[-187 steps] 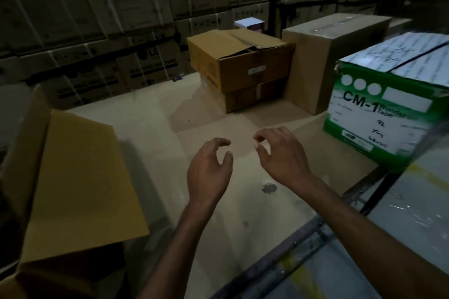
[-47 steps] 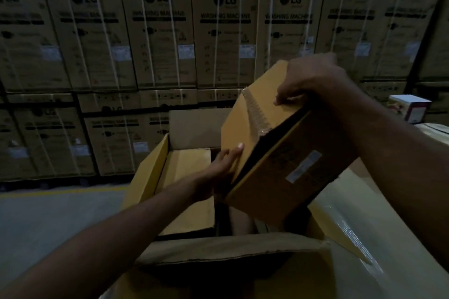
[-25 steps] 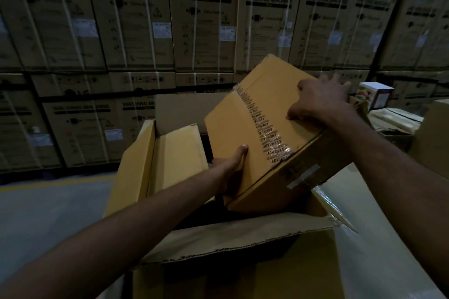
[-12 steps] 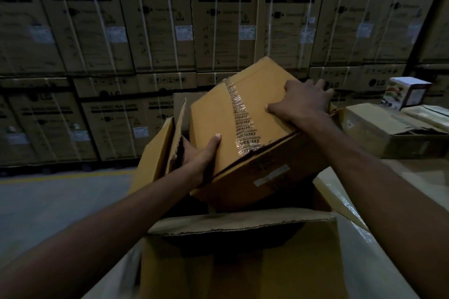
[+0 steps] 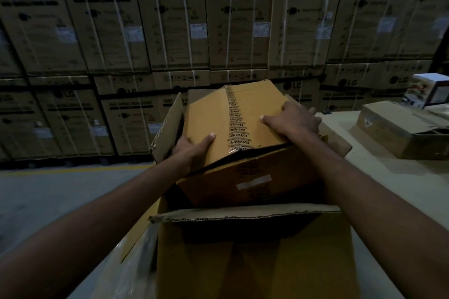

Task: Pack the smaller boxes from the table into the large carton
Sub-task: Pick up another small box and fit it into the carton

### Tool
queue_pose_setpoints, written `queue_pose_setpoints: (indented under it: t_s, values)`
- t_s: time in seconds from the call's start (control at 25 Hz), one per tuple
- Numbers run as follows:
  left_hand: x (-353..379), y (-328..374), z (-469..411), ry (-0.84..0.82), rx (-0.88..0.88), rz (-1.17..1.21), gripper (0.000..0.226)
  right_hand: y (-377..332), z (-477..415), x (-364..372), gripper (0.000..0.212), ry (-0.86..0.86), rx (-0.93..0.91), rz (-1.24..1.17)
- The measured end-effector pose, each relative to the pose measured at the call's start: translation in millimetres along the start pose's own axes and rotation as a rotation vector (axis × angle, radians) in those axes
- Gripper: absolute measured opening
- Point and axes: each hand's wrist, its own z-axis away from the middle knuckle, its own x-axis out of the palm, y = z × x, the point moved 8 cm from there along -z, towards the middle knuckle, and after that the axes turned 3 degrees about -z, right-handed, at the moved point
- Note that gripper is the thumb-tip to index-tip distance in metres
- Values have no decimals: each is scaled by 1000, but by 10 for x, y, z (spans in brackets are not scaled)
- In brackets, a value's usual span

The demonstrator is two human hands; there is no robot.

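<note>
A brown small box (image 5: 218,114) with printed tape down its top sits tilted in the mouth of the large open carton (image 5: 252,257), its lower part below the carton's rim. My left hand (image 5: 192,150) grips the box's near-left corner, thumb on top. My right hand (image 5: 294,120) lies flat on the box's top right side, fingers spread over its far edge. The carton's near flap (image 5: 243,212) stands up in front and its left flap (image 5: 167,128) rises beside the box. The carton's inside is dark and hidden.
To the right, a flat brown box (image 5: 398,128) with a loose lid lies on the pale table (image 5: 379,177), with a small white printed box (image 5: 427,90) behind it. Stacked washing machine cartons (image 5: 233,19) form a wall behind. Grey floor (image 5: 48,192) lies left.
The small box has sunk lower into the carton and levelled out somewhat. My left hand has shifted onto its near-left corner and my right hand has stayed on top.
</note>
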Motion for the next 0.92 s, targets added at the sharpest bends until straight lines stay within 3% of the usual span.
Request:
queue_pose_setpoints:
  t_s: [0.32, 0.6, 0.8, 0.92]
  values:
    - [70, -17, -196, -69, 12, -172, 93, 132, -15, 353, 79, -55, 48, 33]
    - [192, -175, -156, -273, 14, -463, 80, 168, 40, 791, 77, -175, 14, 208]
    - [125, -163, -239, -181, 100, -502, 79, 195, -55, 790, 76, -233, 69, 156]
    - [-3, -30, -283, -82, 187, -595, 81, 257, -224, 749, 72, -190, 143, 6]
